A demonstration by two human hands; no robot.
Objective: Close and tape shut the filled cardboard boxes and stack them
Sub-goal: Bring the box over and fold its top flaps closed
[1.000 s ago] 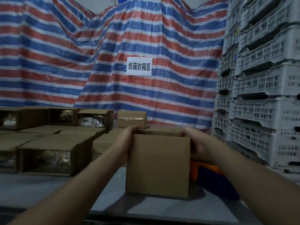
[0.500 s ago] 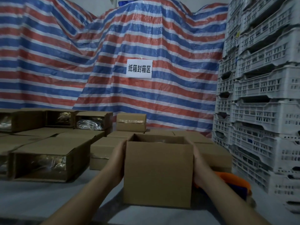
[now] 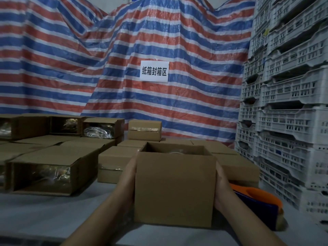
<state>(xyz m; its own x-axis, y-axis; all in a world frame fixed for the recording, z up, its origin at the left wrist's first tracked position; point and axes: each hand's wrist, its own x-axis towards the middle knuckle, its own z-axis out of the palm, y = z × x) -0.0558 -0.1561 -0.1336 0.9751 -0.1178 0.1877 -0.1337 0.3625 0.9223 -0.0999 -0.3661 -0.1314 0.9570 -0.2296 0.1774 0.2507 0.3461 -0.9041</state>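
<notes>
A plain cardboard box (image 3: 174,189) stands upright on the grey table (image 3: 49,219) right in front of me, its top open and something shiny barely showing inside. My left hand (image 3: 128,181) lies flat against the box's left side and my right hand (image 3: 221,189) flat against its right side. The fingers of both run back along the walls, mostly hidden. An orange and blue tape dispenser (image 3: 257,199) lies on the table just right of my right wrist.
Closed boxes (image 3: 113,162) sit behind the held one, with a small taped box (image 3: 144,130) on top. Open boxes lying on their sides (image 3: 44,173) fill the left. Stacked white crates (image 3: 284,121) wall off the right. A striped tarp with a sign (image 3: 154,71) hangs behind.
Both hands slid from the box's top rim down onto its side walls. The box now sits a little nearer to me, and the view has tilted up.
</notes>
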